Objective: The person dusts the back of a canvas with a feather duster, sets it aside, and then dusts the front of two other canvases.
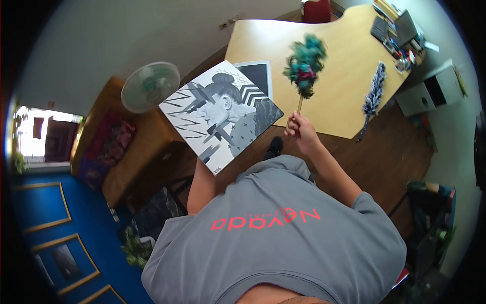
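The feather duster (305, 61) is coloured green with a magenta patch. The canvas painting (221, 117) is done in black, white and grey, patterned with zigzags, chevrons and small crosses. The T-shirt (276, 238) is grey, lettered in red; the wall (30, 202) is painted blue.

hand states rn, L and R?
Left: hidden behind the painting, grip can't be told.
Right hand: closed on the handle of the feather duster.
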Available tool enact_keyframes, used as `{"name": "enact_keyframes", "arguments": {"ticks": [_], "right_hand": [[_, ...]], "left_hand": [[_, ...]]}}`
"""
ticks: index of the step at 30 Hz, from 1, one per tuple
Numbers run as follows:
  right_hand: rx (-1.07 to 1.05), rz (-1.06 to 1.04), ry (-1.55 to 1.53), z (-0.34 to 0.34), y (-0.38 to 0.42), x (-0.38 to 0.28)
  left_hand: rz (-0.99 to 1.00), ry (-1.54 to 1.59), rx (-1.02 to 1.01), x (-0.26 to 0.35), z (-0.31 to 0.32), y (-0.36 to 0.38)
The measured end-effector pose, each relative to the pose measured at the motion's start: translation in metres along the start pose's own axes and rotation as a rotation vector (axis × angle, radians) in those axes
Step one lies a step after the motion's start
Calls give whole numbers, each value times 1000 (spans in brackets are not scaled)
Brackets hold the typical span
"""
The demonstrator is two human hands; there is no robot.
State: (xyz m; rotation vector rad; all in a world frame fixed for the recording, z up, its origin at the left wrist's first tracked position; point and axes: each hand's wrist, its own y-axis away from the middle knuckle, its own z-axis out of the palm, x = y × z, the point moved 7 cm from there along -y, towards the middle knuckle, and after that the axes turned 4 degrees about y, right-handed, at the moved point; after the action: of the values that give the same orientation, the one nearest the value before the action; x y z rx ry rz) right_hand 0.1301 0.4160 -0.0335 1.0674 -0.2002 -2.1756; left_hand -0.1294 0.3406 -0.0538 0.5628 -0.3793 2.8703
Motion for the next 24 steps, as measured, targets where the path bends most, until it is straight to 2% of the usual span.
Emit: {"name": "enact_keyframes", "arguments": {"ticks": [2,4,7,11,15,17,18,19,21,22,24], "right_hand": [[20,20,416,70,27,10],[-60,28,621,103,60,38],[-254,-69,989,107,138,74],[-659,216,1127,116,239,109],[-709,365,1087,99,293,120],[-426,279,912,67,274,116],[-344,151,894,53,268,110],[-377,158,920,50,282,112],[-60,-42,851,31,296,98],[-36,-118,843,27,296,94],[-99,-139,895,37,295,86]], "left_hand": [[28,21,-20,49,6,25],[55,41,-40,75,15,56],[145,67,-62,41,35,125],[259,97,-100,-3,56,197],[321,115,-153,-39,81,246],[332,124,-181,-46,86,249],[367,117,-196,-57,95,258],[402,109,-211,-73,107,273],[447,82,-244,-94,125,294],[469,68,-260,-101,132,298],[514,38,-281,-105,150,297]]}}
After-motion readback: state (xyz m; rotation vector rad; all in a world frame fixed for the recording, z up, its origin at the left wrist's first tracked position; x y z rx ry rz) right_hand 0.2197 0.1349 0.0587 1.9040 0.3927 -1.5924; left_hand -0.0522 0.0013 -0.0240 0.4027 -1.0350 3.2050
